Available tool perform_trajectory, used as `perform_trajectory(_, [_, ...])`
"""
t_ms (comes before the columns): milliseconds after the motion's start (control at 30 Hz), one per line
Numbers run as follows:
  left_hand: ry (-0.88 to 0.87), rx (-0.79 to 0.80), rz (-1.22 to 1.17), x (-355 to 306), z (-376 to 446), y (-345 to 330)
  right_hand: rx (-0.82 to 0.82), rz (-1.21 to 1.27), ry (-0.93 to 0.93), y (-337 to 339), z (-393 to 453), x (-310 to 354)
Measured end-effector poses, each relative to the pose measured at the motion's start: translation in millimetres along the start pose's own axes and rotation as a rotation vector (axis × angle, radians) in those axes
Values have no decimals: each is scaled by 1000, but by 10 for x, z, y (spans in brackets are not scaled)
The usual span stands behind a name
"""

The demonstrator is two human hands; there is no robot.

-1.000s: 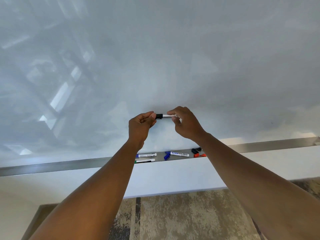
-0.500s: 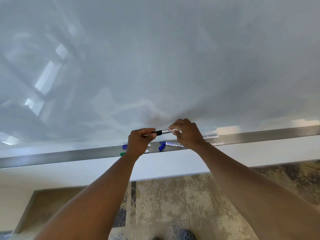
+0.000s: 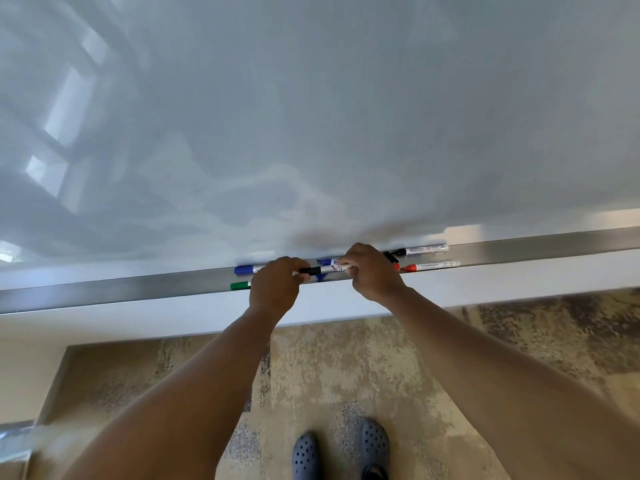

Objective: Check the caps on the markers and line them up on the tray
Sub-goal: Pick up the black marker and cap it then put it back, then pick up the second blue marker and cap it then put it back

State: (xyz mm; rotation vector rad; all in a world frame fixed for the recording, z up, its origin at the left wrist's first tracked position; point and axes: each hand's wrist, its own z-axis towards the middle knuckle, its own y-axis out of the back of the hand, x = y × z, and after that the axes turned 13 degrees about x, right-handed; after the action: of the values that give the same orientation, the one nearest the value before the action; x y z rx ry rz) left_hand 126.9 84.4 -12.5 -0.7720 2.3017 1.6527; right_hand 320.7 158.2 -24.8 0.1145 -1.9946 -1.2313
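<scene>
Head view: both hands meet over the tray (image 3: 519,251) at the foot of a whiteboard (image 3: 311,116), sharing one black marker (image 3: 323,270) held level just above the metal ledge. Left hand (image 3: 275,289) curls its fingers round the black cap end; right hand (image 3: 372,273) pinches the white barrel from above, fingers bent over it. Directly behind the held marker, a blue marker (image 3: 327,262) lies on the tray, mostly hidden by the right hand. Left of the left hand, a second blue marker (image 3: 246,269) rests near the board and a green marker (image 3: 240,285) sits at the tray's front edge, each showing only its capped end past the knuckles. Right of the right hand, another black marker (image 3: 420,250) lies along the back of the tray and a red marker (image 3: 431,266) lies in front of it, both roughly parallel to the ledge; something small and dark shows between them and the hand, too hidden to name. Below the tray a pale wall strip runs across, then mottled beige-and-brown carpet (image 3: 346,368), where two dark perforated clogs (image 3: 341,448) stand.
</scene>
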Motion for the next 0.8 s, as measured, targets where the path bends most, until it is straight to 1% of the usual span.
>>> perform_trajectory(133, [14, -36, 7, 20, 25, -91, -8, -42, -24, -98, 22, -28])
perform_trajectory(233, [25, -55, 23, 41, 44, -146, -56, -115, -27, -148, 27, -52])
perform_trajectory(367, [45, -55, 63, 37, 90, -193, -94, -97, -49, -211, 57, -70])
perform_trajectory(800, [89, -34, 128, 81, 147, -308, -51, -133, -26, -374, 126, -81])
